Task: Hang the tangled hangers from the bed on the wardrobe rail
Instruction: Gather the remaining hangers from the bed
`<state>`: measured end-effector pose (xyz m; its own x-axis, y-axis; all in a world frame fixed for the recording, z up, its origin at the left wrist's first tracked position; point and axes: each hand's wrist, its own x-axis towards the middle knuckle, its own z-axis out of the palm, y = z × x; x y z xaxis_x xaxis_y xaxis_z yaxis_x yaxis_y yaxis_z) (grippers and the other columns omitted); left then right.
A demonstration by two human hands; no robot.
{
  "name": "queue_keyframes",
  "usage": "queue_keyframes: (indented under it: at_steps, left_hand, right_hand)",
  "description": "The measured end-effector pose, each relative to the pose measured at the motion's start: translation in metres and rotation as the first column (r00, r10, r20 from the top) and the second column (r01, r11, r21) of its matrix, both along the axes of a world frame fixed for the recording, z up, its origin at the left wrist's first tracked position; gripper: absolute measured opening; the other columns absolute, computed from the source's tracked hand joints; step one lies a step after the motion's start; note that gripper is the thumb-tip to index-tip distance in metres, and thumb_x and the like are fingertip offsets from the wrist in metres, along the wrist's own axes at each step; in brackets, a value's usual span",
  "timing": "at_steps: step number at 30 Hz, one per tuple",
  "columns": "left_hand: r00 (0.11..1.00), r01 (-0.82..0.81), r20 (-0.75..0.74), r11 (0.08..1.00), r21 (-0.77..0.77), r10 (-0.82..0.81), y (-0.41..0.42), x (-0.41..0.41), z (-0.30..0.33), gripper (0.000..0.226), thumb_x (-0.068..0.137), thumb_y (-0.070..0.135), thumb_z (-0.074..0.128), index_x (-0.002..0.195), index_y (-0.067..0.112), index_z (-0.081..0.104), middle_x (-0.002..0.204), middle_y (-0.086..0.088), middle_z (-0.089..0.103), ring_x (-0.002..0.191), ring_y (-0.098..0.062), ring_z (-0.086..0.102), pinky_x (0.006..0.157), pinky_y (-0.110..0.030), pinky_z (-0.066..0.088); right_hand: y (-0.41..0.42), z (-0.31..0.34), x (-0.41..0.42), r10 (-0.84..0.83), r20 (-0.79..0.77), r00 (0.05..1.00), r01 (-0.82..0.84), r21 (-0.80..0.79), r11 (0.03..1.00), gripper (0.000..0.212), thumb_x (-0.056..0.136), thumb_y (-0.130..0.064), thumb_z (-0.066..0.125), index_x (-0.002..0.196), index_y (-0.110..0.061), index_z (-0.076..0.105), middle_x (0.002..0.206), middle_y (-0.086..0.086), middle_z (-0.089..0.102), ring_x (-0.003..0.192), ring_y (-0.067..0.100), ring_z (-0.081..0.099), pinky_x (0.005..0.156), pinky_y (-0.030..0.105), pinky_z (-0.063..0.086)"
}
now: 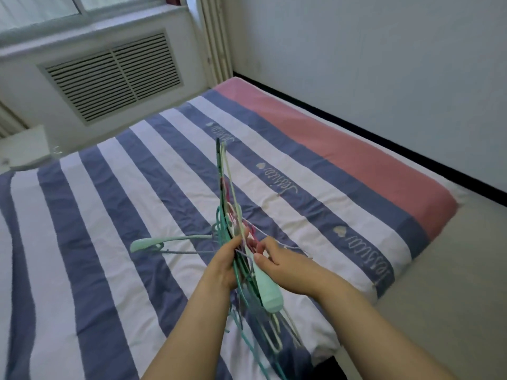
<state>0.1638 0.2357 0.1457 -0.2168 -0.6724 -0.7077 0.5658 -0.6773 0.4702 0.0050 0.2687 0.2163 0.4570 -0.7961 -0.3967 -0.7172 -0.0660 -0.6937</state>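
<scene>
The left hand (223,266) has its fingers curled round the middle of the hangers (241,270), gripping the bunch from the left side. The right hand (277,263) pinches strands of the same bunch from the right, thumb (260,260) pressed on a pale green hanger arm. There is one bunch; the hangers in it overlap too much to count, though teal, pale green, white and pink ones show. One pale green hanger (164,244) sticks out sideways to the left. The bunch is held above the bed (109,215), over its near half, toward the right edge. One sheet with blue and white stripes and a pink band at the far right edge covers the bed. Behind it stand a white wall (384,50), one vent grille (113,75) under a window (68,6), and pipes (216,37) in the corner.
</scene>
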Motion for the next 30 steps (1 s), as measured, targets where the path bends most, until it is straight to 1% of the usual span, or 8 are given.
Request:
queue_keyframes:
  at_steps: [6, 10, 12, 16, 22, 24, 27, 30]
  left_hand:
    - [0.987, 0.131, 0.095, 0.991, -0.01, -0.129, -0.001, -0.036, 0.007, 0.02, 0.079, 0.023, 0.068, 0.067, 0.008, 0.061, 0.053, -0.006, 0.059, 0.046, -0.019, 0.059, 0.05, -0.027, 0.051]
    - [0.923, 0.325, 0.228, 0.945, -0.038, -0.308, -0.008, -0.058, 0.018, 0.023, 0.083, 0.022, 0.067, 0.066, 0.007, 0.062, 0.053, -0.007, 0.057, 0.044, -0.017, 0.057, 0.045, -0.024, 0.051]
    - [0.819, 0.475, 0.386, 0.879, -0.043, -0.424, -0.006, -0.069, 0.021, 0.029, 0.086, 0.022, 0.067, 0.059, 0.01, 0.065, 0.05, -0.005, 0.058, 0.04, -0.014, 0.055, 0.043, -0.022, 0.048]
    - [0.52, 0.786, 0.539, 0.618, 0.002, -0.663, 0.0, -0.087, 0.032, 0.03, 0.082, 0.024, 0.073, 0.055, 0.013, 0.066, 0.055, -0.005, 0.061, 0.046, -0.014, 0.055, 0.05, -0.024, 0.045]
    - [0.174, 0.941, 0.731, 0.33, 0.074, -0.66, 0.035, -0.15, 0.061, 0.039, 0.076, 0.038, 0.076, 0.089, 0.002, 0.066, 0.063, -0.004, 0.063, 0.051, -0.015, 0.054, 0.056, -0.026, 0.044]
    - [0.074, 0.959, 0.764, 0.255, 0.121, -0.641, 0.054, -0.176, 0.071, 0.028, 0.084, 0.033, 0.071, 0.082, 0.007, 0.062, 0.068, -0.004, 0.064, 0.054, -0.013, 0.055, 0.06, -0.026, 0.047]
    - [-0.171, 0.965, 0.858, 0.094, 0.246, -0.485, 0.085, -0.212, 0.078, 0.02, 0.088, 0.036, 0.067, 0.083, 0.02, 0.056, 0.084, -0.001, 0.066, 0.069, -0.01, 0.056, 0.068, -0.021, 0.046]
    - [-0.438, 0.899, 0.861, -0.116, 0.422, -0.258, 0.118, -0.245, 0.071, 0.019, 0.085, 0.035, 0.068, 0.082, 0.019, 0.058, 0.08, 0.0, 0.066, 0.067, -0.013, 0.058, 0.067, -0.021, 0.047]
  right_hand:
    - [0.025, -0.013, -0.028, -0.114, 0.021, 0.993, 0.114, -0.001, 0.994, 0.06, 0.086, -0.074, 0.025, 0.131, -0.035, 0.028, 0.088, -0.01, 0.057, 0.084, 0.013, 0.058, 0.074, 0.038, 0.048]
    - [0.039, -0.031, -0.05, -0.378, 0.354, 0.855, 0.36, 0.119, 0.925, 0.079, 0.067, -0.09, 0.025, 0.122, -0.036, 0.043, 0.096, -0.013, 0.058, 0.082, 0.004, 0.057, 0.075, 0.03, 0.049]
    - [0.044, -0.036, -0.077, -0.544, 0.433, 0.719, 0.566, 0.09, 0.819, 0.062, 0.073, -0.085, 0.032, 0.11, -0.039, 0.049, 0.096, -0.014, 0.06, 0.085, 0.004, 0.058, 0.078, 0.031, 0.049]
    - [0.049, -0.025, -0.132, -0.68, 0.398, 0.616, 0.784, -0.232, 0.575, 0.004, 0.096, -0.033, 0.05, 0.099, -0.031, 0.053, 0.088, -0.011, 0.062, 0.083, 0.014, 0.061, 0.077, 0.042, 0.052]
    - [0.099, 0.021, -0.211, -0.782, 0.324, 0.532, 0.729, -0.646, 0.228, 0.013, 0.096, -0.023, 0.05, 0.1, -0.018, 0.061, 0.076, 0.007, 0.068, 0.071, 0.035, 0.062, 0.055, 0.034, 0.042]
    - [0.12, 0.038, -0.24, -0.848, 0.147, 0.509, 0.701, -0.642, 0.31, 0.021, 0.097, -0.028, 0.046, 0.103, -0.017, 0.063, 0.085, 0.01, 0.07, 0.079, 0.036, 0.062, 0.061, 0.033, 0.041]
    - [0.153, 0.059, -0.288, -0.802, -0.291, 0.522, 0.655, -0.465, 0.595, 0.038, 0.097, -0.041, 0.038, 0.101, -0.015, 0.065, 0.099, 0.01, 0.07, 0.092, 0.032, 0.063, 0.077, 0.034, 0.048]
    - [0.186, 0.07, -0.328, -0.769, -0.402, 0.497, 0.613, -0.465, 0.639, 0.03, 0.095, -0.032, 0.043, 0.112, -0.017, 0.062, 0.113, 0.012, 0.064, 0.102, 0.032, 0.061, 0.076, 0.033, 0.044]
